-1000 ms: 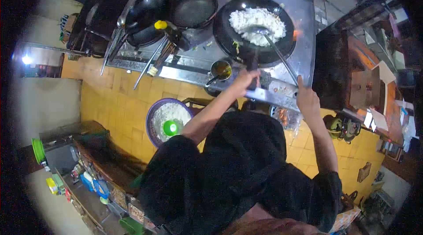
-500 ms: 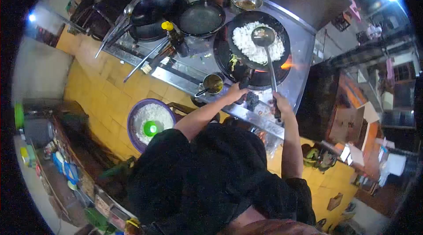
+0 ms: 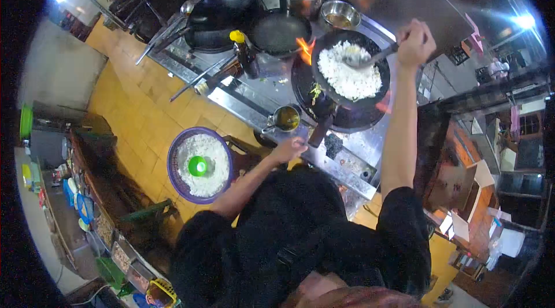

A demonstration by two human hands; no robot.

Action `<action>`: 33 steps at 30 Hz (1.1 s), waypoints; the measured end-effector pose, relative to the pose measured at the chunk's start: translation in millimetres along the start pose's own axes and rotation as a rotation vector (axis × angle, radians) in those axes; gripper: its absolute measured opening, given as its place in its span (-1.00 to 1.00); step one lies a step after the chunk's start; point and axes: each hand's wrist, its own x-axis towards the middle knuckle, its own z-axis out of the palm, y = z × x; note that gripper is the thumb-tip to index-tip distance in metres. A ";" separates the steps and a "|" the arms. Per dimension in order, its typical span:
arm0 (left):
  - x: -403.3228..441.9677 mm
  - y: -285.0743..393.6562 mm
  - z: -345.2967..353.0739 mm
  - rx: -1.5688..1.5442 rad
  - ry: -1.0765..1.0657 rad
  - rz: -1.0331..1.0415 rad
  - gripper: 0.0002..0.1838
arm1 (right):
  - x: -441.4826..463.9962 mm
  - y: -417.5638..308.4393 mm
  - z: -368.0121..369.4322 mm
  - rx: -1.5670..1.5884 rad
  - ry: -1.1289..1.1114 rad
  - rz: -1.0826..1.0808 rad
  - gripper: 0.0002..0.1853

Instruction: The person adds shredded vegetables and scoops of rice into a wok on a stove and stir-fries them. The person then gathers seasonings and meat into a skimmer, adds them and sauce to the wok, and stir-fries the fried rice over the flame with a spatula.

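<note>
**Right hand (image 3: pixel 415 43) clenches a dark, round-bowled metal ladle (image 3: pixel 361 61) at a mound of white rice (image 3: pixel 348 84)**

Farthest left, well apart from the left fingers, a round purple plastic basket (image 3: pixel 171 164) holds white grains and a bright green plastic bowl (image 3: pixel 198 166). Beyond those fingers, farther up the counter, stands a dark bottle with a yellow cap (image 3: pixel 245 56). Nearer, just past the knuckles, sits a small round metal cup (image 3: pixel 287 118) of yellowish liquid.

The left hand (image 3: pixel 289 149) has its fingers curled just beside the end of a straight dark handle (image 3: pixel 322 127); whether they touch it, I cannot tell. The handle leads away from them to a round black metal wok (image 3: pixel 335 39), an orange flame (image 3: pixel 305 49) licking at its left edge.

The rice lies in this wok, beyond the left fingers and to their right. The ladle's bowl rests against it, to the left of the right fingers, which are wrapped around the ladle's handle.
</note>
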 end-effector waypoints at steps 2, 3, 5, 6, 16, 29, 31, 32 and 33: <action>-2.7 -10.9 -5.0 -0.113 0.071 -0.032 -0.54 | 12.4 7.0 18.4 -0.012 0.052 0.004 -0.71; -8.5 -2.5 -8.5 0.003 0.119 0.039 -0.53 | 0.3 41.8 15.5 -0.123 0.142 -0.042 -0.70; -11.7 -11.8 -7.3 -0.047 0.120 0.048 -0.53 | -10.1 84.2 15.7 -0.073 0.169 -0.063 -0.68; -5.3 -12.0 -9.2 -0.102 0.139 0.084 -0.52 | -4.8 71.9 21.2 -0.076 0.171 -0.063 -0.68; -17.9 5.9 -15.4 -0.109 0.165 0.098 -0.57 | 2.4 10.1 17.9 -0.242 -0.023 0.027 -0.70; 7.9 1.6 -10.1 -0.012 0.055 0.086 -0.53 | -46.2 62.7 -38.0 -0.188 0.023 -0.070 -0.76; 9.4 -1.4 3.1 -0.010 0.068 0.098 -0.53 | -39.1 42.5 -35.4 -0.289 0.031 -0.083 -0.75; 5.8 -3.3 7.2 0.044 0.033 0.102 -0.49 | -30.3 30.5 -25.7 -0.370 0.043 -0.098 -0.75; 11.6 -0.1 4.3 0.104 0.013 0.121 -0.46 | -44.8 -5.1 -7.4 -0.541 0.057 -0.244 -0.74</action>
